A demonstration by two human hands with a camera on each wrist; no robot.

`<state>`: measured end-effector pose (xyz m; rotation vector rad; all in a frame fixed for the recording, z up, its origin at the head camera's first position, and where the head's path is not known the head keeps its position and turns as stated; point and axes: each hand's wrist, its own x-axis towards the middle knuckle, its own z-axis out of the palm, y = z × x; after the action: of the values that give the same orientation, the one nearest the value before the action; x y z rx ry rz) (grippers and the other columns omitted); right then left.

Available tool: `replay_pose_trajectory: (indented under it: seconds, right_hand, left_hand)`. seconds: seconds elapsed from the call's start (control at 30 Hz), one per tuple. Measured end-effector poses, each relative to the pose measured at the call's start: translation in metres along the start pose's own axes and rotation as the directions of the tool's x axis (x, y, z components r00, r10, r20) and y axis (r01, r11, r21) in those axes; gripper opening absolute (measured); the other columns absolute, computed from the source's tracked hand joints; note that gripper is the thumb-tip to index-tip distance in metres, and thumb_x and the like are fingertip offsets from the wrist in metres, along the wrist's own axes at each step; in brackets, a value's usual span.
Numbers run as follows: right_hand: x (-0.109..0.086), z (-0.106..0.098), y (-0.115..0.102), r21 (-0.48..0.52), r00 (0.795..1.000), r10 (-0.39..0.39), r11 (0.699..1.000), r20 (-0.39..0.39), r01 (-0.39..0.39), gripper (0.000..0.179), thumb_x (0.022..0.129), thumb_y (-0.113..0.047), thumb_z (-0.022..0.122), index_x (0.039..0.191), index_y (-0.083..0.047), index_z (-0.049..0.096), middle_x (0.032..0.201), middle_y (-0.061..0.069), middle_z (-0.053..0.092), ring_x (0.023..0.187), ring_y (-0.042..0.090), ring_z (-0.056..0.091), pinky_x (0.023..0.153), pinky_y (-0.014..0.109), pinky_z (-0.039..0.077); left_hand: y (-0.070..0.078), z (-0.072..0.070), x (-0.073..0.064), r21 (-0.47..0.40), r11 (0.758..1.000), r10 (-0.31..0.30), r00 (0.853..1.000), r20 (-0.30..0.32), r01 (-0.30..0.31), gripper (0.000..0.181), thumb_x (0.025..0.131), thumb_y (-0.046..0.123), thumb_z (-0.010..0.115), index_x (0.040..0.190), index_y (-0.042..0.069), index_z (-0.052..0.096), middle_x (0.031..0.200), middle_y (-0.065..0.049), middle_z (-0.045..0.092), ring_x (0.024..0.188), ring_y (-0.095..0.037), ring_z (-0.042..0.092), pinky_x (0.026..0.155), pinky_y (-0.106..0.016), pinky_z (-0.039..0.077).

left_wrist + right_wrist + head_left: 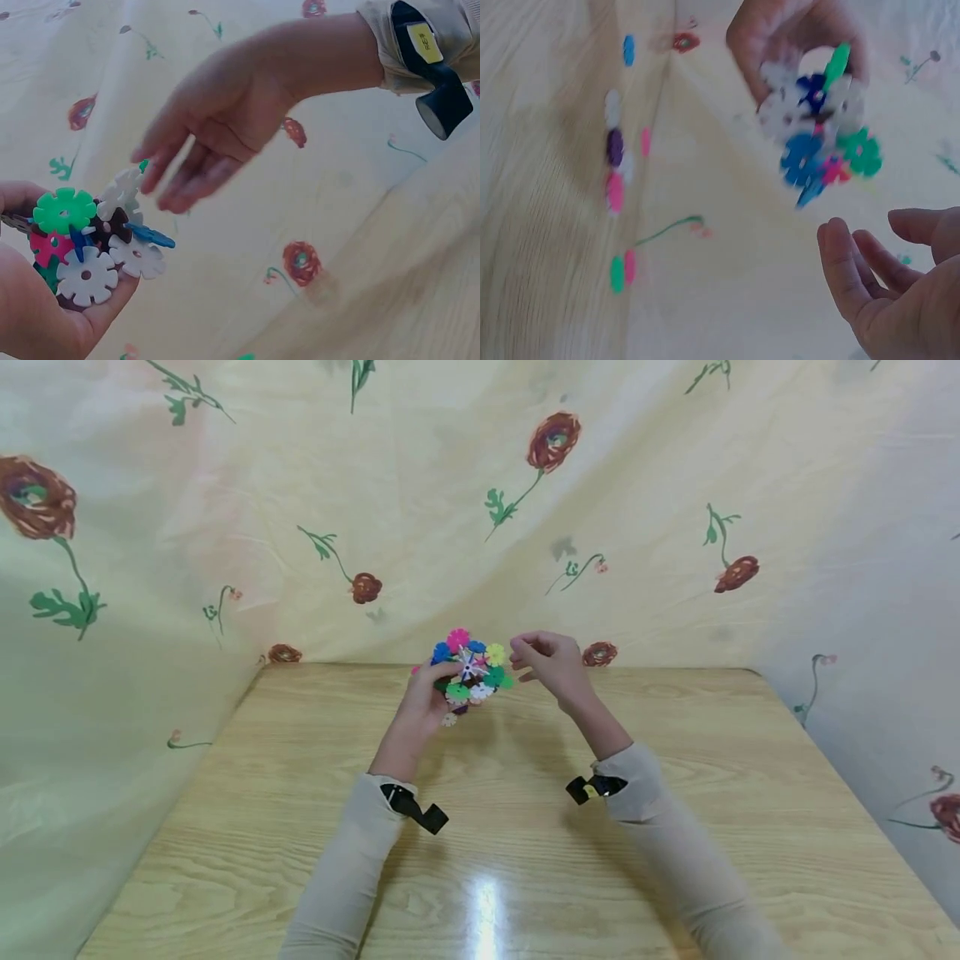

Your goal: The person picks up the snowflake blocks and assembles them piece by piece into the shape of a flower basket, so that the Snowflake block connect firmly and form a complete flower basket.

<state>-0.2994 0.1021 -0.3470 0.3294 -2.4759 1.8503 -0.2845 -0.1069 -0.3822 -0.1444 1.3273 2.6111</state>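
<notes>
A ball-like cluster of interlocking plastic snowflake discs [477,669], in green, white, blue, pink, yellow and dark colours, is raised over the far part of the table. My left hand [426,697] grips it from the left side, with the thumb across the front. Just right of the cluster hangs my right hand [553,668], its fingers loosely bent and apart from the discs. The right wrist view shows nothing between those right fingers [838,255]. In the left wrist view, a white disc [88,276] and a green disc [64,211] face the camera.
Several loose discs lie on the wooden table [480,827], among them a purple disc [615,148], a blue disc [628,50] and a green disc [617,274]. Flower-patterned cloth [435,510] hangs behind the table's far edge and along both sides.
</notes>
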Motion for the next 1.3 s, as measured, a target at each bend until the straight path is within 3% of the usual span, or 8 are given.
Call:
replay_pose_trajectory:
  seconds: [0.13,0.3,0.43,0.6,0.8,1.0,1.3]
  right_hand:
    - [0.021,-0.011,0.021,-0.156,0.991,0.072,0.986,0.109,-0.055,0.035,0.103,-0.026,0.061,0.121,0.003,0.068,0.108,0.024,0.071,0.084,0.017,0.069,0.073,0.033,0.062]
    - [0.046,-0.019,0.061,-0.315,0.95,0.172,0.945,0.26,-0.085,0.033,0.102,-0.018,0.063,0.125,0.005,0.065,0.12,0.028,0.069,0.105,0.036,0.068,0.089,0.047,0.058]
    - [0.06,-0.021,0.086,-0.364,0.931,0.186,0.929,0.315,-0.062,0.036,0.1,-0.015,0.066,0.129,0.005,0.063,0.127,0.027,0.066,0.116,0.038,0.063,0.097,0.049,0.054]
    - [0.073,-0.017,0.108,-0.365,0.919,0.174,0.93,0.354,-0.036,0.038,0.098,-0.011,0.067,0.132,0.004,0.063,0.134,0.026,0.062,0.114,0.033,0.061,0.092,0.037,0.052]
    - [0.082,-0.007,0.116,-0.435,0.926,0.164,0.901,0.339,0.0,0.038,0.096,-0.013,0.071,0.131,0.0,0.066,0.13,0.023,0.065,0.094,0.021,0.055,0.076,0.025,0.044]
    - [0.085,0.002,0.116,-0.477,0.932,0.192,0.879,0.309,-0.023,0.034,0.094,-0.014,0.074,0.125,-0.002,0.07,0.13,0.02,0.067,0.107,0.028,0.06,0.088,0.032,0.05]
    - [0.075,-0.003,0.112,-0.392,0.914,0.182,0.92,0.362,-0.028,0.025,0.084,0.0,0.08,0.106,0.005,0.071,0.093,0.012,0.068,0.083,0.018,0.058,0.073,0.025,0.048]
  left_hand:
    - [0.006,-0.005,0.001,-0.008,1.0,0.006,1.0,-0.009,-0.006,0.056,0.094,0.008,0.063,0.147,0.01,0.044,0.137,-0.011,0.05,0.127,-0.026,0.049,0.118,-0.046,0.037]
    - [0.008,-0.005,0.001,-0.011,1.0,-0.008,1.0,0.005,0.008,0.06,0.093,0.011,0.063,0.149,0.013,0.042,0.14,-0.011,0.049,0.129,-0.027,0.049,0.119,-0.047,0.036]
    - [0.008,-0.004,0.002,-0.006,1.0,-0.011,1.0,0.012,0.012,0.061,0.093,0.016,0.066,0.149,0.013,0.042,0.14,-0.012,0.049,0.13,-0.028,0.049,0.119,-0.047,0.037]
    - [0.007,-0.002,0.002,0.008,1.0,0.0,1.0,-0.011,0.0,0.061,0.093,0.018,0.068,0.149,0.013,0.044,0.143,-0.012,0.05,0.132,-0.029,0.049,0.119,-0.048,0.036]
    - [0.006,-0.002,0.001,0.039,0.999,0.02,1.0,-0.024,-0.019,0.059,0.093,0.016,0.068,0.148,0.013,0.045,0.145,-0.013,0.05,0.135,-0.031,0.048,0.12,-0.05,0.035]
    - [0.006,-0.002,0.002,0.068,0.998,0.013,1.0,-0.01,-0.012,0.057,0.095,0.015,0.064,0.149,0.015,0.045,0.147,-0.014,0.05,0.134,-0.031,0.048,0.118,-0.054,0.035]
    - [0.004,-0.001,0.003,0.106,0.994,0.021,1.0,-0.006,-0.02,0.057,0.094,0.013,0.065,0.147,0.011,0.047,0.143,-0.016,0.054,0.127,-0.029,0.053,0.116,-0.054,0.038]
